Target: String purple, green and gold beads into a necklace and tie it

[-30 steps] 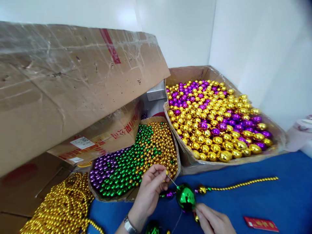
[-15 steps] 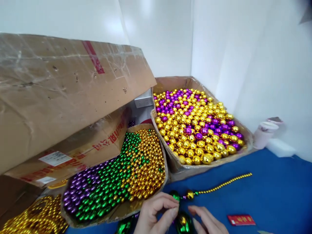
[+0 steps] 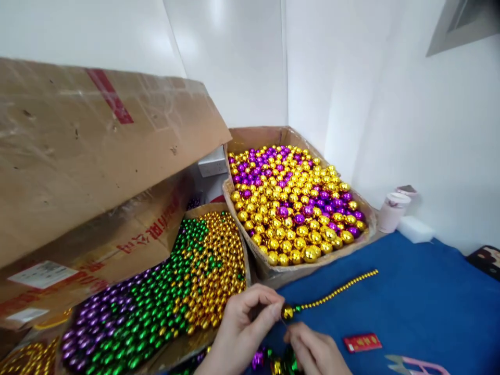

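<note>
Glossy gold bead strand [image 3: 336, 293], slightly curved, on blue cloth [image 3: 394, 297]

The widest open way lies right of the right hand [image 3: 314, 348], over the flat blue cloth-covered bench [image 3: 437, 291], between the thin string of small gold beads [image 3: 338, 290] and the red rectangular packet [image 3: 362, 342]. Pink-handled metal snips [image 3: 417, 365] narrow the near edge. A fine pale thread [image 3: 284, 324] crosses the gap to the left hand [image 3: 248, 325]. Ahead, the brown cardboard box of gold and purple balls [image 3: 261, 264] walls off the bench, though its top is open. Leftward, a broad brown cardboard flap [image 3: 97, 135] overhangs the lower bead-filled box [image 3: 247, 268].
</note>
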`<action>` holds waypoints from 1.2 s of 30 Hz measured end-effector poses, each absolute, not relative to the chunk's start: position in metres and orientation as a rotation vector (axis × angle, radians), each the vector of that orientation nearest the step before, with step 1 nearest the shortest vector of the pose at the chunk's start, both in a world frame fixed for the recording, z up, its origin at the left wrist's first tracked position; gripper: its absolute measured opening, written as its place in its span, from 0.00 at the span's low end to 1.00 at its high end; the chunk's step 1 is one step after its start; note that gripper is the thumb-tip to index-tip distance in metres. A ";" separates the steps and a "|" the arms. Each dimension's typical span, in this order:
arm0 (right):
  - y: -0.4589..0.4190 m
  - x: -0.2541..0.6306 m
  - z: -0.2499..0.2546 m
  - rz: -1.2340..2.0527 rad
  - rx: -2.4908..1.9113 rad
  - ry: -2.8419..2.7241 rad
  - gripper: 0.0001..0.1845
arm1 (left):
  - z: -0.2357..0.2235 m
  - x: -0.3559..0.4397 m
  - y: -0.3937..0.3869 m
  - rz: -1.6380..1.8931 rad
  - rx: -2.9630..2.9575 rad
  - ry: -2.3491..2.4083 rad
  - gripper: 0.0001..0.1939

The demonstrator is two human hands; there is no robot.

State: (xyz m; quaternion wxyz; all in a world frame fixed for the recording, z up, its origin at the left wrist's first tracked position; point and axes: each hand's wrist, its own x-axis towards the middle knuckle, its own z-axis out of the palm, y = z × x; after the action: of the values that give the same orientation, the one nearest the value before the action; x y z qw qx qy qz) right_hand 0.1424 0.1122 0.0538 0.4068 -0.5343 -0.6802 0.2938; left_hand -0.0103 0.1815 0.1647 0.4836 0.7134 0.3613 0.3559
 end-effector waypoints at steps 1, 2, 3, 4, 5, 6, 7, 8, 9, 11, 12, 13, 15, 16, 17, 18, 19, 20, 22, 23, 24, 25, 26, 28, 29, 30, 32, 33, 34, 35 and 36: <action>0.111 0.149 0.061 0.789 -1.312 -1.708 0.21 | 0.162 -0.011 0.180 0.883 1.727 0.923 0.08; 0.110 0.154 0.067 0.815 -1.311 -1.655 0.19 | 0.159 -0.012 0.177 0.903 1.711 0.963 0.09; 0.109 0.159 0.073 0.868 -1.332 -1.586 0.18 | 0.154 -0.014 0.174 0.915 1.697 0.999 0.10; 0.109 0.162 0.078 0.927 -1.333 -1.524 0.18 | 0.149 -0.015 0.169 0.917 1.696 1.026 0.11; 0.109 0.164 0.083 0.991 -1.320 -1.480 0.17 | 0.142 -0.017 0.164 0.899 1.718 1.040 0.11; 0.108 0.165 0.088 1.052 -1.294 -1.455 0.17 | 0.134 -0.018 0.158 0.861 1.767 1.037 0.11; 0.108 0.165 0.092 1.105 -1.252 -1.449 0.17 | 0.125 -0.018 0.152 0.811 1.839 1.018 0.12; 0.107 0.165 0.097 1.146 -1.207 -1.452 0.17 | 0.116 -0.017 0.146 0.755 1.925 0.981 0.15; 0.105 0.164 0.101 1.176 -1.164 -1.457 0.17 | 0.106 -0.016 0.142 0.704 2.012 0.933 0.20; 0.102 0.163 0.108 1.205 -1.095 -1.444 0.16 | 0.085 -0.012 0.135 0.614 2.169 0.861 0.30; 0.101 0.164 0.109 1.207 -1.073 -1.417 0.16 | 0.075 -0.010 0.133 0.570 2.230 0.863 0.32; 0.099 0.166 0.110 1.201 -1.061 -1.376 0.16 | 0.065 -0.009 0.132 0.521 2.279 0.892 0.32; 0.096 0.174 0.109 1.171 -1.053 -1.262 0.15 | 0.050 -0.008 0.130 0.417 2.352 0.983 0.30; 0.096 0.180 0.108 1.142 -1.052 -1.193 0.14 | 0.044 -0.008 0.128 0.370 2.378 1.027 0.30; 0.096 0.188 0.106 1.112 -1.049 -1.121 0.13 | 0.040 -0.009 0.126 0.334 2.402 1.061 0.30; 0.096 0.195 0.104 1.078 -1.040 -1.049 0.12 | 0.038 -0.011 0.123 0.305 2.425 1.089 0.30; 0.097 0.203 0.103 1.042 -1.025 -0.977 0.11 | 0.037 -0.013 0.120 0.283 2.446 1.116 0.29; 0.099 0.211 0.102 1.005 -1.008 -0.908 0.11 | 0.037 -0.015 0.117 0.266 2.460 1.144 0.29; 0.103 0.224 0.100 0.937 -0.983 -0.787 0.09 | 0.038 -0.019 0.111 0.236 2.471 1.206 0.28; 0.105 0.229 0.098 0.911 -0.976 -0.739 0.09 | 0.038 -0.022 0.108 0.222 2.467 1.240 0.28; 0.106 0.232 0.096 0.890 -0.973 -0.701 0.09 | 0.038 -0.024 0.105 0.208 2.459 1.276 0.28; 0.108 0.234 0.094 0.881 -0.974 -0.673 0.09 | 0.038 -0.027 0.103 0.194 2.449 1.312 0.29; 0.109 0.234 0.091 0.880 -0.977 -0.654 0.09 | 0.037 -0.030 0.101 0.180 2.438 1.348 0.29; 0.109 0.233 0.083 0.886 -0.981 -0.638 0.11 | 0.035 -0.036 0.097 0.157 2.422 1.415 0.29; 0.109 0.232 0.079 0.888 -0.983 -0.636 0.11 | 0.034 -0.038 0.096 0.148 2.422 1.444 0.29; 0.109 0.230 0.076 0.885 -0.982 -0.635 0.11 | 0.034 -0.041 0.095 0.142 2.428 1.472 0.29; 0.110 0.229 0.070 0.874 -0.981 -0.631 0.11 | 0.033 -0.044 0.093 0.131 2.448 1.528 0.28; 0.110 0.229 0.068 0.866 -0.980 -0.627 0.11 | 0.032 -0.045 0.092 0.123 2.459 1.556 0.28; 0.111 0.231 0.066 0.856 -0.977 -0.622 0.11 | 0.032 -0.045 0.092 0.114 2.469 1.579 0.28; 0.112 0.232 0.065 0.845 -0.974 -0.616 0.11 | 0.031 -0.045 0.091 0.105 2.480 1.599 0.29; 0.113 0.235 0.065 0.832 -0.969 -0.610 0.11 | 0.030 -0.044 0.091 0.097 2.490 1.616 0.29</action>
State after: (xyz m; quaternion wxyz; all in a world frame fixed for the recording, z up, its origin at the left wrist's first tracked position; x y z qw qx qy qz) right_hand 0.2349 0.1126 0.0650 0.7598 -0.4450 -0.2802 0.3823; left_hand -0.0442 0.0907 0.0297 0.0859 0.8352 0.5422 0.0325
